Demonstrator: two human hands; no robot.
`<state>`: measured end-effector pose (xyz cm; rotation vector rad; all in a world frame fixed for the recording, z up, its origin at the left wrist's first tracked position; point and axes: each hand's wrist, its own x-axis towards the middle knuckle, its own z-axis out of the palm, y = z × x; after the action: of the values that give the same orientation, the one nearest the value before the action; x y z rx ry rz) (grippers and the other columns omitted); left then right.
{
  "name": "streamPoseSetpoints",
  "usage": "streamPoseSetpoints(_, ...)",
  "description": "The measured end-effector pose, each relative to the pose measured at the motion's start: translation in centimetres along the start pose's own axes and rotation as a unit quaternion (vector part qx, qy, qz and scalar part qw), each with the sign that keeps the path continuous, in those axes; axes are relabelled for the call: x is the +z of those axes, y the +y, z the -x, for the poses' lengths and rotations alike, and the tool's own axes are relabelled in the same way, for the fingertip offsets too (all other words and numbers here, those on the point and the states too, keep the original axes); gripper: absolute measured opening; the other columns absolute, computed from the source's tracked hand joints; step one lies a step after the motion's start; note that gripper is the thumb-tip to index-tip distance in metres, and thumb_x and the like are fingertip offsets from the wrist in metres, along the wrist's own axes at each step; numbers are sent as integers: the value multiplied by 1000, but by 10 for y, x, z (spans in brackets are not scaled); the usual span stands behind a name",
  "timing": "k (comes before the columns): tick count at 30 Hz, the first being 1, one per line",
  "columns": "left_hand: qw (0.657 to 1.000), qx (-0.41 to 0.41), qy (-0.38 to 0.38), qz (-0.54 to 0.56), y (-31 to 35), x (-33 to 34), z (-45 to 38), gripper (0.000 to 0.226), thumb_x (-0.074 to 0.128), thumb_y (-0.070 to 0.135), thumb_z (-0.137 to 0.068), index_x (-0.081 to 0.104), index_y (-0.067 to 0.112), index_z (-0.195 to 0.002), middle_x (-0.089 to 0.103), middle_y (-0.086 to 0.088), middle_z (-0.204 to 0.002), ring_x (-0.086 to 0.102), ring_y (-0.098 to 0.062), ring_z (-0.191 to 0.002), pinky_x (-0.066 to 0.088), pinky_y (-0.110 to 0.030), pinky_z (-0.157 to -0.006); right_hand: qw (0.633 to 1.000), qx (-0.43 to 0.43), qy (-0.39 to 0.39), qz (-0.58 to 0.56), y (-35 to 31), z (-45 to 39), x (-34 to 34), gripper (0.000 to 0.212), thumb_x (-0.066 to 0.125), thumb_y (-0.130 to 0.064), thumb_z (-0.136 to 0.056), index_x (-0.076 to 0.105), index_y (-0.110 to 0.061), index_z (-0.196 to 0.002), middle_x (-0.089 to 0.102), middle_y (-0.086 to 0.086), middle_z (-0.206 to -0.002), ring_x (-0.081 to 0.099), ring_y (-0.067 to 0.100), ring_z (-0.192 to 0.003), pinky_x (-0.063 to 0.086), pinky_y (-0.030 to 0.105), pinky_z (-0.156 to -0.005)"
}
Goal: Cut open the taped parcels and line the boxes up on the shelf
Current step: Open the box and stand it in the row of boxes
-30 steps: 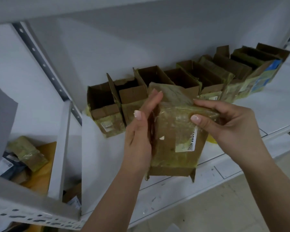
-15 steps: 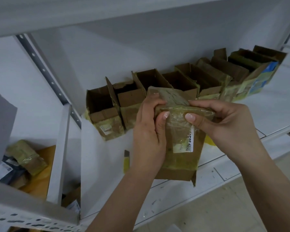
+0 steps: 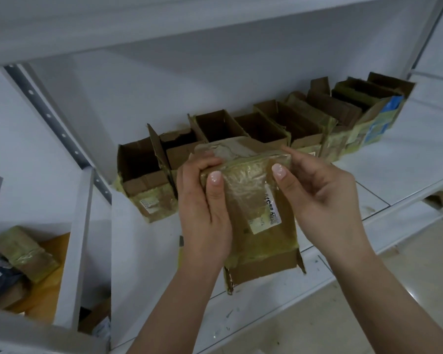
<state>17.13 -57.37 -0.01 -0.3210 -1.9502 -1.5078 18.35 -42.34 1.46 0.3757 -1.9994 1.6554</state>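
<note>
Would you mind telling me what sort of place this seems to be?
Probably a stockroom or parcel-sorting room: white metal shelving with a punched upright, a row of opened boxes lined up on it, and more taped parcels heaped in the next bay.

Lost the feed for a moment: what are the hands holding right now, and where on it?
Both hold one taped parcel by its upper end: the left hand grips the upper left corner, the right hand pinches the upper right corner.
</note>
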Motion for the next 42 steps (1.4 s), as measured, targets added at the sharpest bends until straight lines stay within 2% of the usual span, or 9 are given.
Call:
streamPoseSetpoints(5,999,-33,-10,19,4,-10,-6,25,32,33,-101,54,24,-108,62,5,-104,60,-8,-99,50,-25,-85,997,55,-5,-60,11,-2,-5,44,35,-44,-102,52,-27,-138,60,-10,-136,52,6,-130,42,37,-111)
streamPoseSetpoints(11,998,-47,-23,45,9,-7,-1,28,29,35,-102,55,24,-104,62,13,-91,62,-4,-87,46,-11,-73,996,2,-77,-43,14,-4,1,57,28,-62,-97,48,-30,-139,54,9,-140,45,27,-136,36,55,-111)
streamPoseSetpoints(15,997,-48,-22,47,11,-6,1,25,30,32,-101,55,26,-104,62,11,-94,62,-1,-87,45,-9,-72,994,-53,-96,23,13,-7,-6,42,30,-44,-103,49,-20,-132,54,-10,-134,48,7,-130,42,30,-106)
streamPoseSetpoints(20,1000,-1,-28,8,11,-5,5,24,32,34,-100,53,26,-108,60,5,-110,57,-8,-106,44,-19,-91,979,-101,-67,167,14,-5,-4,40,30,-26,-100,51,-2,-125,61,8,-118,56,9,-105,41,9,-89)
streamPoseSetpoints(25,999,8,-48,12,8,-10,3,25,31,34,-98,52,26,-109,58,1,-113,56,-15,-112,46,-33,-98,991,-89,-69,68,11,-4,-12,40,41,-36,-100,58,-13,-128,64,-8,-114,61,7,-106,51,27,-89)
streamPoseSetpoints(28,997,33,-62,-5,7,-9,4,23,31,32,-99,51,26,-110,57,5,-115,55,-13,-115,42,-26,-100,986,-151,-47,55,8,-5,-11,27,48,-22,-98,66,-10,-114,69,-1,-111,64,17,-109,53,40,-92)
streamPoseSetpoints(32,997,29,-68,-5,4,-9,9,25,31,32,-99,52,24,-110,58,2,-117,52,-7,-118,38,-16,-99,977,-193,6,90,10,-1,-6,22,51,-11,-95,71,-4,-103,71,4,-101,67,21,-100,53,36,-89)
streamPoseSetpoints(38,995,57,-85,-15,-1,-12,11,42,28,48,-102,53,17,-114,56,-3,-122,50,-10,-123,35,-17,-102,989,-133,-58,31,9,1,-10,32,62,-26,-88,67,-8,-115,71,3,-109,64,24,-105,53,40,-89)
streamPoseSetpoints(42,992,84,-89,-27,-2,-9,14,42,27,45,-103,53,14,-115,55,-5,-125,48,-7,-125,33,-14,-102,982,-178,-26,50,8,5,0,21,67,-20,-85,71,-10,-103,73,-3,-101,65,14,-97,52,37,-89)
